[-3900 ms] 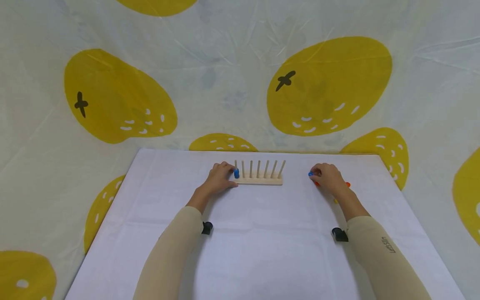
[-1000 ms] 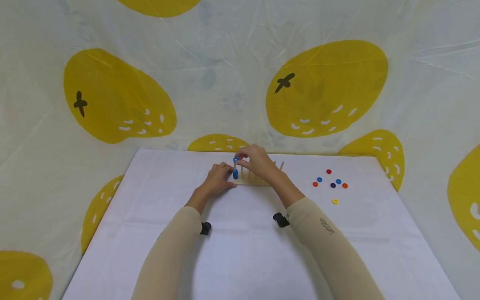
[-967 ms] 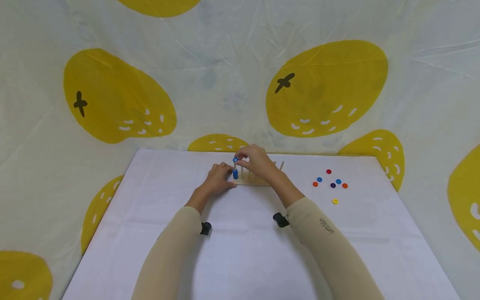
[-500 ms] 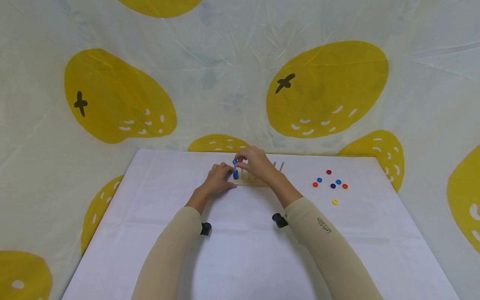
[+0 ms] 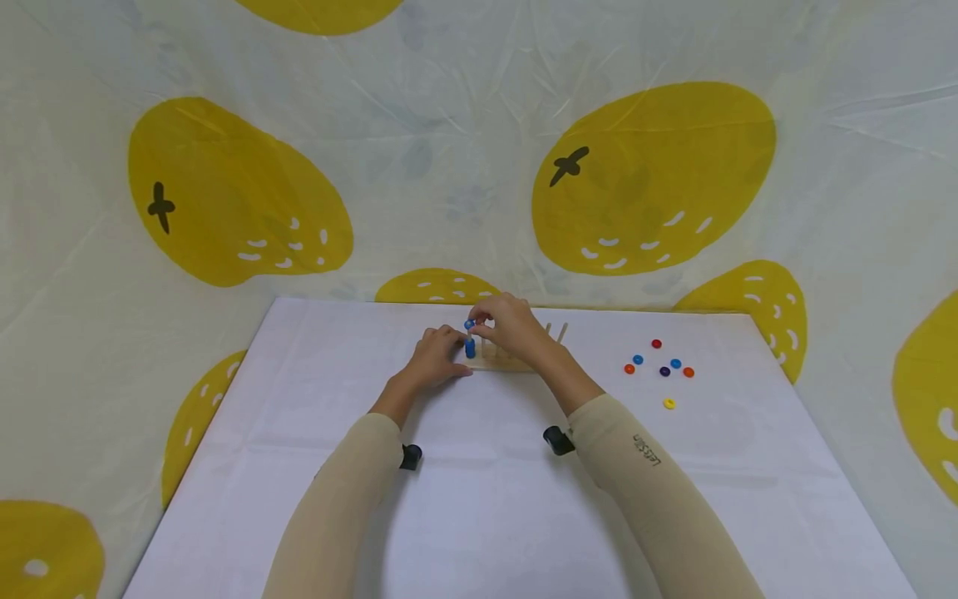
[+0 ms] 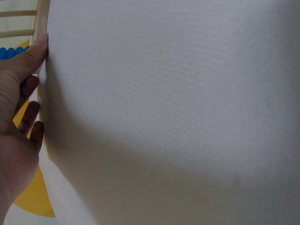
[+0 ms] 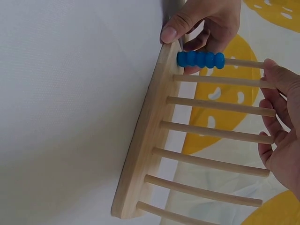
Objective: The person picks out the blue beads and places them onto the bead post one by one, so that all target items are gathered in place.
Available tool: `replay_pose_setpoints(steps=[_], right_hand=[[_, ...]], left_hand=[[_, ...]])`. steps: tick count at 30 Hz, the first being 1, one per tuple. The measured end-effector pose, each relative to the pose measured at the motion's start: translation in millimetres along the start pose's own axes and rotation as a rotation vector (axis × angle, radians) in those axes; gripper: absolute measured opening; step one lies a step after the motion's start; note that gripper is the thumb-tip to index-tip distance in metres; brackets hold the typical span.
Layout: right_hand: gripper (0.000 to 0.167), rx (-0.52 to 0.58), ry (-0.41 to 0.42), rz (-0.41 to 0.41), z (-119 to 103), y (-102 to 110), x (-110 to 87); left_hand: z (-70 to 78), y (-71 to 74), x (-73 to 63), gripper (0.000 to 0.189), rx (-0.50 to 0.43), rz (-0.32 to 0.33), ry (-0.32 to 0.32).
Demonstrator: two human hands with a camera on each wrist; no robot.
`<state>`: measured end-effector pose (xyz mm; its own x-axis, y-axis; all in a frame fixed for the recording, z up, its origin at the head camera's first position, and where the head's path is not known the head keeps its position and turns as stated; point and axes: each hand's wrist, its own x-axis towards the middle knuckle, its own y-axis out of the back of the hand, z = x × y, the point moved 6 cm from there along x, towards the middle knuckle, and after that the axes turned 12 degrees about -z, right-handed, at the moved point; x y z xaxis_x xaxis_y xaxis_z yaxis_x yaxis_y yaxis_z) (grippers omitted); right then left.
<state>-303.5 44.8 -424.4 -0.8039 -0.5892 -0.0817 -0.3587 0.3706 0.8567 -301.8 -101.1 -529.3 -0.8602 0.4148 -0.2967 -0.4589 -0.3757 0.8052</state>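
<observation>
A wooden peg rack (image 7: pixel 140 140) with a row of upright pegs stands near the table's back edge. My left hand (image 5: pixel 434 358) grips its left end, the thumb on the front edge and the other fingers behind. Several blue beads (image 7: pixel 200 59) are stacked at the foot of the leftmost peg. At the top of that peg, my right hand (image 5: pixel 512 327) pinches another blue bead (image 5: pixel 469 324) between thumb and fingertips. In the right wrist view the fingers of the right hand (image 7: pixel 286 112) hide this bead. The left wrist view shows the left hand's thumb (image 6: pixel 35 54) against the rack.
Loose beads lie on the white table to the right of the rack: red (image 5: pixel 656 344), blue (image 5: pixel 676 363), orange (image 5: pixel 688 373), dark purple (image 5: pixel 664 372) and yellow (image 5: pixel 669 403). A cloth printed with yellow fruit (image 5: pixel 659 175) hangs behind the table.
My right hand has carried a blue bead from the loose beads on the right to the leftmost peg's top. Over the last second it sinks slightly. The left hand stays put.
</observation>
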Motion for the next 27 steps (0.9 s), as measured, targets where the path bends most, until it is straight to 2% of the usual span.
replay_pose_setpoints(steps=[11, 21, 27], right_hand=[[0.017, -0.002, 0.012, 0.03, 1, 1, -2.9], [0.021, -0.01, 0.014, 0.026, 1, 5, -5.3], [0.023, -0.008, 0.041, 0.073, 3, 13, -16.1]], left_hand=[[1.4, 0.5, -0.7, 0.062, -0.003, 0.003, 0.005], [2.8, 1.7, -2.2, 0.061, 0.002, 0.011, 0.003], [4.6, 3.1, -2.8, 0.061, 0.011, 0.018, -0.003]])
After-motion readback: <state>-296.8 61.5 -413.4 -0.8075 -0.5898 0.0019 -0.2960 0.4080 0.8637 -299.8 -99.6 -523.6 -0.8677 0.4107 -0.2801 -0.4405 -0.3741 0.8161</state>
